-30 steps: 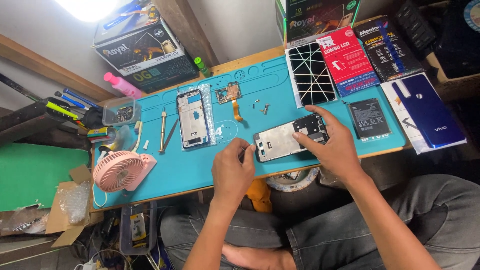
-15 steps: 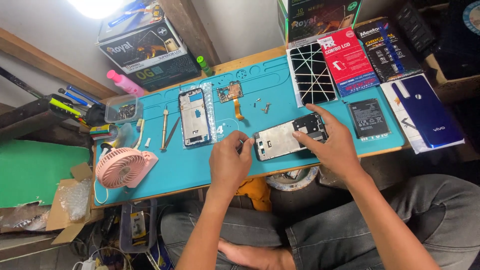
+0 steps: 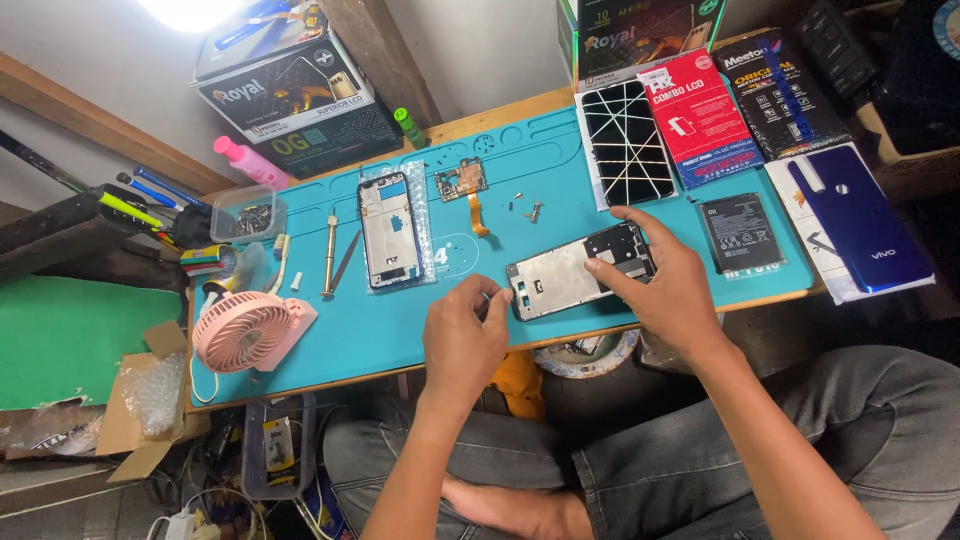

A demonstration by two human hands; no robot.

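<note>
An opened phone frame [image 3: 565, 278] lies on the teal work mat [image 3: 340, 340] near its front edge. My right hand [image 3: 665, 285] rests on the frame's right end, fingers pressing it down. My left hand [image 3: 462, 335] is at the frame's left end, fingers pinched together on what looks like a thin tool, too small to make out. A second phone frame in clear wrap [image 3: 388, 230] lies further left. A small circuit board with an orange flex cable [image 3: 465, 188] and a few loose screws [image 3: 528, 208] sit behind the hands.
A pink fan [image 3: 245, 330] stands at the mat's left. A brass-handled screwdriver [image 3: 328, 252] and tweezers [image 3: 346, 262] lie beside the wrapped frame. A battery [image 3: 740, 232], a blue back cover [image 3: 860, 220], a cracked screen [image 3: 625, 145] and boxes fill the right and back.
Both hands stay at the phone frame. My left hand has shifted slightly along the frame's left end; the view has moved a little.
</note>
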